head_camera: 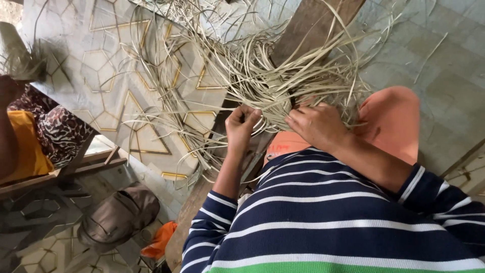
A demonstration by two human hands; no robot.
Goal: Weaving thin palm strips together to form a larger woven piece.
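Over patterned tile floor and brown wooden plank: left hand pinching, right hand gripping tangled pale dried reed strips, both closed.

A tiled floor with gold star-and-hexagon lines fills the upper left; plainer grey tiles lie at the right. A brown wooden plank runs diagonally from the top down toward the lower left. At the left edge another person sits on a wooden bench, wearing a yellow top and a patterned cloth. Below the bench lies a grey-brown bag, and just beside it an orange rag. A salmon-coloured cushion shows at right.
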